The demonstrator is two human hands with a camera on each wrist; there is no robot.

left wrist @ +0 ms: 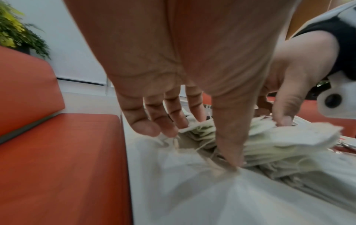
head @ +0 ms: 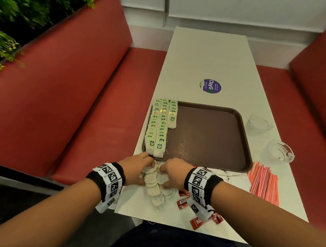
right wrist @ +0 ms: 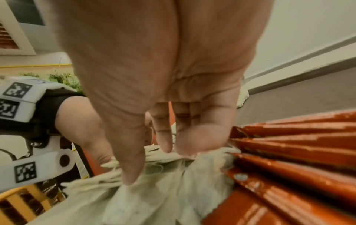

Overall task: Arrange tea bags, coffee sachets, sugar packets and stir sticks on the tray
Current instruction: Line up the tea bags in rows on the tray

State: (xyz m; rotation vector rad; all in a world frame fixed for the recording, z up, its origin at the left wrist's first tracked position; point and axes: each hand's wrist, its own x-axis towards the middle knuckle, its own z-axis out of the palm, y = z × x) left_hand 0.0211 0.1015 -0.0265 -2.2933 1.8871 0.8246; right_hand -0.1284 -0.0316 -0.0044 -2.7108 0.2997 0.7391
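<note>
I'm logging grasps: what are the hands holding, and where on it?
Both the left hand and right hand pinch the pile of loose white paper tea bags at its far end, from opposite sides.

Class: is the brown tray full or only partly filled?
Partly filled. Tea bags line only the left side of the brown tray; the rest is bare.

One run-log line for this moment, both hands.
left hand: holds loose tea bags | right hand: same pile | tray: three tea bag rows at left
</note>
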